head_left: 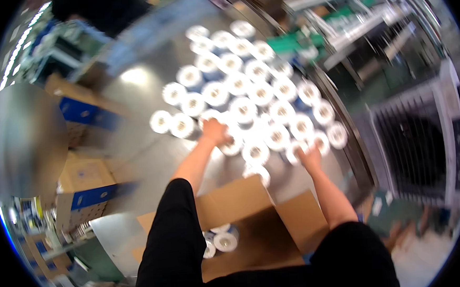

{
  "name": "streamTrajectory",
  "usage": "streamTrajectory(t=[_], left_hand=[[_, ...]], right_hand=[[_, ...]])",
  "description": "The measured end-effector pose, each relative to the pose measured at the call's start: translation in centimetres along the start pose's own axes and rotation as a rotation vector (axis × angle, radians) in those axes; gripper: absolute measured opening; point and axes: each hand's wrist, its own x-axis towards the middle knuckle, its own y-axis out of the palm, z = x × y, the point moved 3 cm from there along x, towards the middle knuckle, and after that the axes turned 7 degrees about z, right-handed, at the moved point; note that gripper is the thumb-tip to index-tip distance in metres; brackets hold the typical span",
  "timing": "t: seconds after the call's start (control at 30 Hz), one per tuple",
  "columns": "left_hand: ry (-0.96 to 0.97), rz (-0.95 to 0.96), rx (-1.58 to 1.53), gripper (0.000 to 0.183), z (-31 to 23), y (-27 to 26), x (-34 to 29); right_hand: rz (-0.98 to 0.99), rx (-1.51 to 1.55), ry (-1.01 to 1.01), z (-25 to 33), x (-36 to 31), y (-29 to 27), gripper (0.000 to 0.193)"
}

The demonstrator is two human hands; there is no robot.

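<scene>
Many white-ended rolls with blue sides [243, 110] stand upright, packed close together on a metal table. My left hand [215, 132] reaches into the near left of the group, its fingers bent round a roll [209, 116]. At the near right edge, my right hand [310, 158] has its fingers closed on another roll [294, 152]. Blur softens both hands' fingertips. Right in front of me is an open cardboard box [233, 204] with its flaps spread. Inside it, at the left, lie a few of the same rolls [225, 242]; my left sleeve hides part of them.
Blue-and-brown cartons [87, 178] stand along the left. The metal tabletop [138, 104] has a raised edge on the right. Beyond it are a grey slatted machine [416, 137] and a metal frame [332, 11] with green parts. A blurred rounded shape [24, 140] fills the far left.
</scene>
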Motion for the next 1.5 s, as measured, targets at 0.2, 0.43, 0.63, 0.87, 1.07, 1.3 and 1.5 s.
streamTrajectory(t=[0.2,0.43,0.63,0.87,1.07,1.3,1.5], left_hand=[[-0.121,-0.513,-0.476,0.043,4.8,-14.4,-19.4],[0.303,0.206,-1.693,0.036,-4.9,-1.9,-38.1],[0.339,-0.255,-0.312,0.040,-17.3,9.0,-31.9],[0.137,-0.086,-0.283,0.065,-16.9,25.6,-28.6],[0.269,-0.139,-0.143,0.035,-16.2,25.3,-33.0],[0.204,-0.205,-0.106,0.031,-17.0,25.7,-32.3],[0.227,-0.156,-0.136,0.035,-17.5,25.3,-33.1]], right_hand=[[0.011,-0.009,0.058,-4.9,-0.5,-0.7,0.081],[-0.065,0.514,-0.312,14.4,-7.9,-19.1,0.076],[0.641,-0.434,-1.020,30.7,-25.0,-18.4,0.070],[1.161,-0.791,-0.886,17.5,-31.8,-4.2,0.060],[1.052,-0.736,-0.322,10.3,-29.6,8.8,0.034],[1.006,-0.968,-0.320,3.6,-27.2,12.9,0.041],[1.121,-1.028,-0.346,4.6,-28.7,11.0,0.068]])
